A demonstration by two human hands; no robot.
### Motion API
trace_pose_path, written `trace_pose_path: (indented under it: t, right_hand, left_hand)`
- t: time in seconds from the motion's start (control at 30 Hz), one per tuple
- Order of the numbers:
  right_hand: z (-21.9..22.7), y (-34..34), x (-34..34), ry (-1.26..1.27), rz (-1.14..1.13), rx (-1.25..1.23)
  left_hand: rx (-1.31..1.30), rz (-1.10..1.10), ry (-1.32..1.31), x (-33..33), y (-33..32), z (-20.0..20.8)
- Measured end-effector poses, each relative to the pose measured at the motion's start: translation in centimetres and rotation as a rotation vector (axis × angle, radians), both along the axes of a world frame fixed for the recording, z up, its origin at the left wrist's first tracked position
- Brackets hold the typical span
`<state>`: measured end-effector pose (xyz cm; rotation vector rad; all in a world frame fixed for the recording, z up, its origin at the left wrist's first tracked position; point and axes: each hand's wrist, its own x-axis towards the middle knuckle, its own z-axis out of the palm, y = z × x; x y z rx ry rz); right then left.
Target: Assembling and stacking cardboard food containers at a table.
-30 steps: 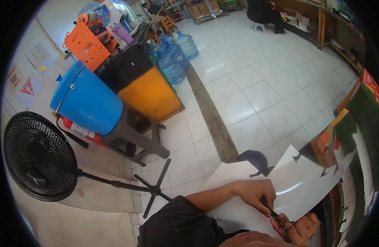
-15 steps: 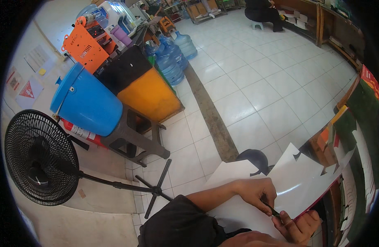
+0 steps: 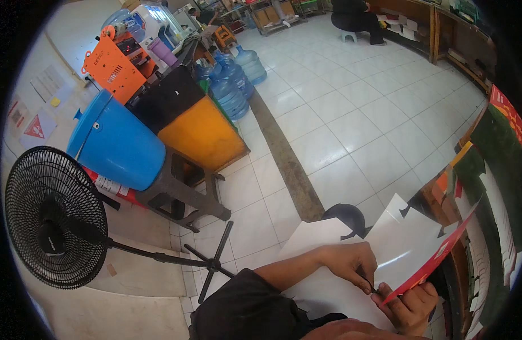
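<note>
A large white die-cut cardboard sheet, with notched edges and a red printed underside, lies across my lap. My left hand comes in over it with the fingers pinched together. Between its fingertips is a small dark thin piece, too small to name surely. My right hand is curled at the sheet's right side, gripping its red edge, its thumb close against the left fingertips. The two hands nearly meet at the dark piece.
At right stand stacked cardboard sheets. A black fan, a blue bucket on a grey stool, and an orange cabinet are at left. Water jugs stand farther off. Another person sits at the back.
The sheet's right edge has tilted up, showing more of its red printed side over my right hand. Less of the dark piece shows between my fingers. The view has shifted slightly.
</note>
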<state>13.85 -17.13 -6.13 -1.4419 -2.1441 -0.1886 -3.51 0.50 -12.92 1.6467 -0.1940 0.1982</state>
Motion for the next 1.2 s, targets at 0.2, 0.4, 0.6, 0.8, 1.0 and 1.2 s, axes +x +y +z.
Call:
trace_pose_path:
  t: [0.2,0.4,0.6,0.8,1.0,1.2]
  right_hand:
    - [0.5,0.0,-0.8,0.006,-0.027,-0.03]
    - [0.4,0.3,-0.5,0.032,-0.038,0.068]
    - [0.1,0.5,0.7,0.025,0.013,-0.013]
    - [0.8,0.3,1.0,0.057,-0.094,-0.146]
    - [0.5,-1.4,-0.1,-0.1,-0.416,-0.028]
    - [-0.7,-1.9,1.1,-0.014,-0.281,0.194]
  left_hand:
    - [0.007,0.014,-0.046,0.1,0.0,0.2]
    - [0.161,-0.001,-0.052,0.3,0.2,0.7]
    - [-0.008,0.093,-0.01,0.5,-0.8,0.5]
    - [0.207,0.226,-0.002,1.4,-1.2,1.0]
    - [0.386,0.394,-0.186,0.5,-2.6,3.5]
    - [0.469,0.606,-0.356,-1.2,-2.4,5.4]
